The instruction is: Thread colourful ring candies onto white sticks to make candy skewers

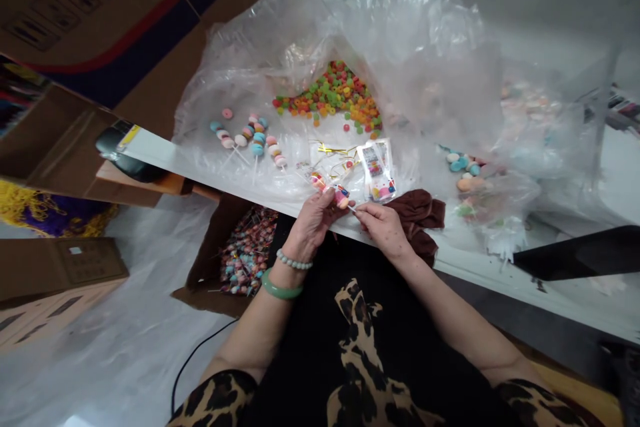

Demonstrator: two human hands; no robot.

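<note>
A candy stick [342, 197] in a clear printed bag is held at the table's front edge. My left hand [316, 217] closes its fingers around the bagged candies. My right hand [384, 229] pinches the white stick where it comes out of the bag. Just beyond them lie a few gold twist ties [333, 149] and a stack of clear printed bags [377, 170]. Bare candy sticks [257, 140] in pink, white, blue and brown rest to the left on the plastic sheet. A brown cloth [417, 213] lies beside my right hand.
Small colourful ring candies [340, 97] are heaped on the plastic sheet [240, 60] at the back. Pastel candies [465, 163] lie to the right, near a black bar [575, 253]. Below left, an open carton [205, 273] contains many candy sticks. A large carton [125, 20] stands at upper left.
</note>
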